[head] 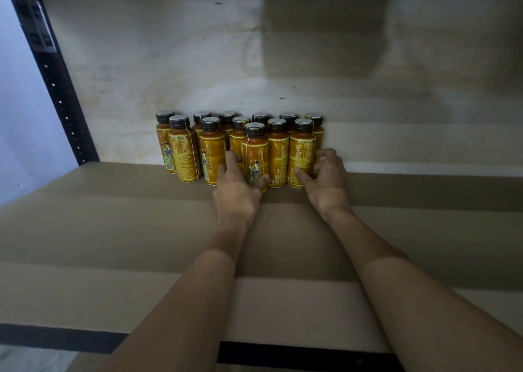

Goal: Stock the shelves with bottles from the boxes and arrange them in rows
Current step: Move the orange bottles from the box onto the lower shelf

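Bottles (pixel 184 150) upright, caps up, left hand (pixel 237 194) gripping one, right hand (pixel 325 182) another

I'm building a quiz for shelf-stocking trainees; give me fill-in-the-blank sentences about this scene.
1. The orange bottles all stand ___ on the shelf.
2. The left hand grips the bottle nearest the shelf's ___ edge.
3. The right hand grips the front-row bottle farthest ___.
Missing words: upright; front; right.

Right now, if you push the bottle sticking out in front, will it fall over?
The front bottle is tall and narrow, so a high push may tip it. It looks filled to the top, so probably heavy-ish and steadier. Its round body would likely roll if it fell.
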